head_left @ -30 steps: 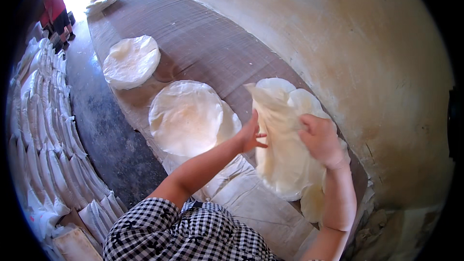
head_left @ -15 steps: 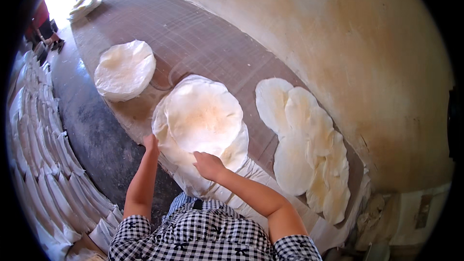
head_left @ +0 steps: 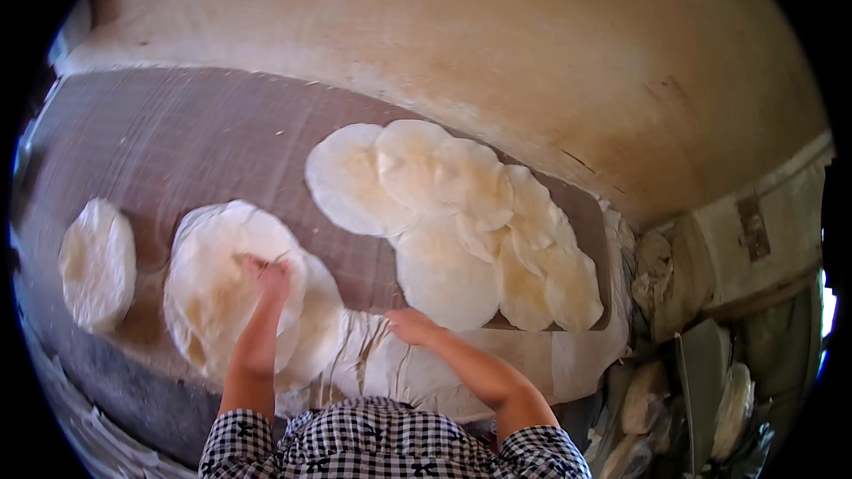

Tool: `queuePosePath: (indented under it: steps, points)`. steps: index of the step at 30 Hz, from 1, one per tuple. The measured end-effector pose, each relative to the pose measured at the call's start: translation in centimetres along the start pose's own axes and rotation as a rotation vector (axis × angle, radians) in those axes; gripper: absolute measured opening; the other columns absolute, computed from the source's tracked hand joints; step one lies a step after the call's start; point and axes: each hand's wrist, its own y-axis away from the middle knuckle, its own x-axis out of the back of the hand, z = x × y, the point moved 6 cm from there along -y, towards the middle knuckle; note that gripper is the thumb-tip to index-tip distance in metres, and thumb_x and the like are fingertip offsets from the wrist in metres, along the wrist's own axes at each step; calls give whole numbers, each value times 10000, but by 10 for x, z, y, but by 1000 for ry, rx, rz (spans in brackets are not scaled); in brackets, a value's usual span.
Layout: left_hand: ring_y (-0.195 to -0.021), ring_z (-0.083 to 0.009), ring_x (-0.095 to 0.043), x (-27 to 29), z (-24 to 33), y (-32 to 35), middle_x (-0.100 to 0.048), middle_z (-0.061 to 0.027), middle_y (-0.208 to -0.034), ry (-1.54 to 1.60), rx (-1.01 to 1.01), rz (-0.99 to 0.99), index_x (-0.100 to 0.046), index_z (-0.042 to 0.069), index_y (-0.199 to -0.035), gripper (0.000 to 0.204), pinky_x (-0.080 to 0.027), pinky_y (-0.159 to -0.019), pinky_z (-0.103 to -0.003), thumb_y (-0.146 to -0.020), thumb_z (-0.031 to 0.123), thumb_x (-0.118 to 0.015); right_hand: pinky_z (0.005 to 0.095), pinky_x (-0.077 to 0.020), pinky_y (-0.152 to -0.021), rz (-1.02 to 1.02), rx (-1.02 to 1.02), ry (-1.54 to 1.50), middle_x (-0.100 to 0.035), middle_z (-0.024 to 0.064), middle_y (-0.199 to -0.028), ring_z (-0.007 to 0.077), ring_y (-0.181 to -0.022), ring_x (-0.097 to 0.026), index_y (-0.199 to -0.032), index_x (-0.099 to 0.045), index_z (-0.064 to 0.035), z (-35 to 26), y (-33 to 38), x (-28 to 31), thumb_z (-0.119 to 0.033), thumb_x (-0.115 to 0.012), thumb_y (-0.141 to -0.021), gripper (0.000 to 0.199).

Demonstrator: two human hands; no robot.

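Left hand (head_left: 266, 273) on top of the big stack of thin white round sheets (head_left: 232, 288) at near left, fingers bunched and curled as if pinching the top sheet near its middle; grip itself too small to make out for sure. Right hand (head_left: 410, 325) lying flat near the middle, fingers loosely together, palm down on the crumpled white cloth (head_left: 390, 364) at the near edge of the mat, holding nothing. Stack sitting on the woven brownish mat (head_left: 204, 146), its right edge overlapping a second sheet just beside the cloth. Farther right, a spread of overlapping round sheets (head_left: 461, 222) laid out flat on the mat, running from the middle toward the right end, well apart from the left hand and just beyond the right one. At far left, a smaller pile of rounds (head_left: 98, 262), apart from the big stack. Pale plastered wall (head_left: 497, 44) along the far side. Black-and-white checked sleeves (head_left: 390, 443) at the near edge.
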Motion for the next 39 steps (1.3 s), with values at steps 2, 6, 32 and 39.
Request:
queuePosePath:
  steps: [2, 6, 32, 39]
  points:
    - [-1273, -464, -143, -1, 12, -1, -430, -341, -1193, -38, 28, 8, -596, -133, -940, 623, -50, -1063, -530, -876, 454, -396, 464, -443, -784, 209, -106, -29, -590, 215, -942, 374, -912, -558, -971, -543, -34, 92, 1, 15, -195, -554, -783, 248]
    - [-1270, -495, -89, 12, 7, 10, -239, -414, -1283, -9, 14, 101, -566, -168, -914, 616, -57, -1047, -563, -835, 439, -493, 425, -398, -905, 503, -436, -51, -550, 214, -1103, 365, -1036, -509, -1116, -525, 8, 209, -25, 77, -139, -571, -758, 390]
    - [-1266, -509, -36, 16, 13, 6, -153, -371, -1330, 88, 28, 178, -536, -189, -918, 582, -64, -1033, -588, -812, 382, -547, 437, -452, -765, 747, -196, 375, -522, 155, -1045, 312, -1031, -480, -1029, -462, 15, 107, -280, 176, -145, -531, -761, 320]
    - [-1268, -495, -62, 20, 18, 5, -199, -407, -1297, 75, -14, 169, -520, -220, -924, 624, -41, -1036, -598, -806, 392, -532, 440, -451, -803, 734, -636, 511, -505, 226, -1091, 337, -1018, -525, -1096, -406, 20, 118, -321, 175, -238, -544, -787, 425]
